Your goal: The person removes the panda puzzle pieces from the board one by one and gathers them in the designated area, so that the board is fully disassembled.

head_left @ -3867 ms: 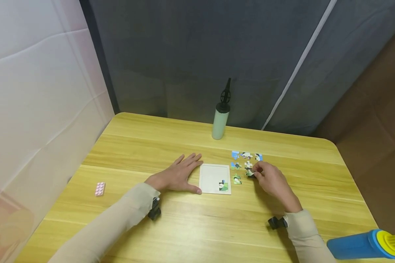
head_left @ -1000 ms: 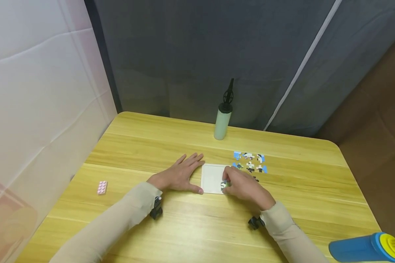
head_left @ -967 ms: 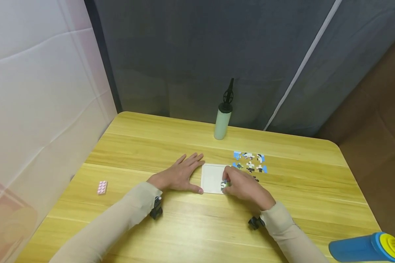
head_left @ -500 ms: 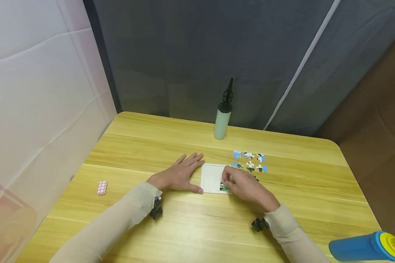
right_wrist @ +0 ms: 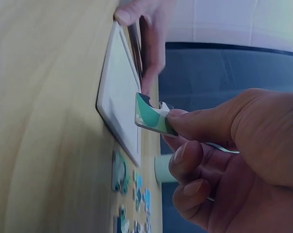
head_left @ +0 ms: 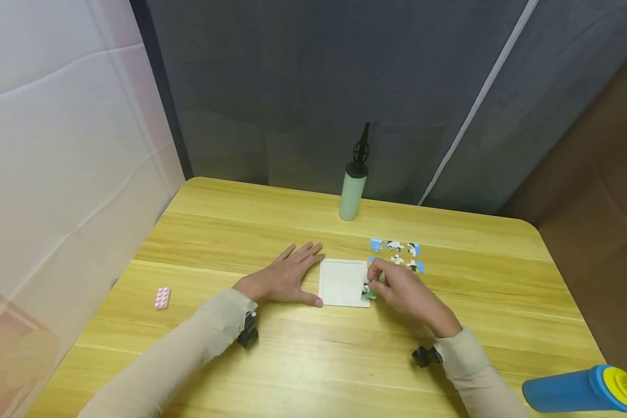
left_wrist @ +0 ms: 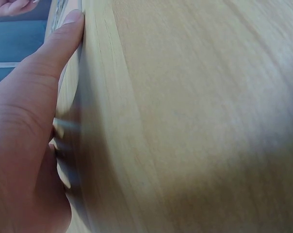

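My right hand (head_left: 410, 296) pinches a green, white and black jigsaw puzzle piece (right_wrist: 154, 116) between thumb and fingers. In the head view the piece is over the right edge of a square white puzzle tray (head_left: 343, 283), whose inside shows bare. The right wrist view has the piece raised off the tray. My left hand (head_left: 284, 280) lies flat with spread fingers at the tray's left side, its thumb (left_wrist: 64, 39) at the near left corner. Several loose puzzle pieces (head_left: 394, 246) lie on the table right of the tray; my right hand hides some of them.
A pale green hand pump (head_left: 350, 197) with a black nozzle stands behind the tray. A pink toy brick (head_left: 162, 298) lies far left. A blue cylinder (head_left: 564, 391) with a yellow end lies at the lower right. Dark fabric hangs behind the table.
My right hand took hold of the corner piece in the tray, and has lifted it out and moved rightward over the tray's edge. The left hand has stayed in place.
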`<state>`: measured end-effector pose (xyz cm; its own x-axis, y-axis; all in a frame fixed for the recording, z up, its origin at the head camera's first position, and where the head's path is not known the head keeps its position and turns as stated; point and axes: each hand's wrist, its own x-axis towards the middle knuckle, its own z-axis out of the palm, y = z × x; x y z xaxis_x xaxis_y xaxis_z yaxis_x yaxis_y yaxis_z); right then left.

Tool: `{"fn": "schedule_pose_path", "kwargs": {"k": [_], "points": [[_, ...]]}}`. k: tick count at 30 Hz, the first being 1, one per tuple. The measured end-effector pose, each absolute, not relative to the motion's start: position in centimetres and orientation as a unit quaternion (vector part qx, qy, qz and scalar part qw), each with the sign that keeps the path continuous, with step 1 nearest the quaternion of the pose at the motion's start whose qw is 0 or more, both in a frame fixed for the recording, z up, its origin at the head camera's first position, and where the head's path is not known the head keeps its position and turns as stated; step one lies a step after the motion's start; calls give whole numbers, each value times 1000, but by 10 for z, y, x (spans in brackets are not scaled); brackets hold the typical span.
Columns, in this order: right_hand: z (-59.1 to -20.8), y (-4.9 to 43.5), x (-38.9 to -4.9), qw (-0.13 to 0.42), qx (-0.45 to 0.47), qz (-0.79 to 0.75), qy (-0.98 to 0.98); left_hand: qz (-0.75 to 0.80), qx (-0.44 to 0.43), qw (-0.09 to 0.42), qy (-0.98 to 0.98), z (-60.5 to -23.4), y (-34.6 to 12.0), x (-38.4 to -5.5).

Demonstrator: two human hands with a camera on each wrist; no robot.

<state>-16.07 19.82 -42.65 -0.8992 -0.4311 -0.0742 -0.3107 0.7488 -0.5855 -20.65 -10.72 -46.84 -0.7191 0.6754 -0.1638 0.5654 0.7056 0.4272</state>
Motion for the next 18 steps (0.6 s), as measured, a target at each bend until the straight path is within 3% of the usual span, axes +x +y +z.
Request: {"fn": "schedule_pose_path", "kwargs": {"k": [18], "points": [[-421, 257, -166, 88, -96, -288, 949, 178, 337, 167, 909, -467, -107, -206]]}}
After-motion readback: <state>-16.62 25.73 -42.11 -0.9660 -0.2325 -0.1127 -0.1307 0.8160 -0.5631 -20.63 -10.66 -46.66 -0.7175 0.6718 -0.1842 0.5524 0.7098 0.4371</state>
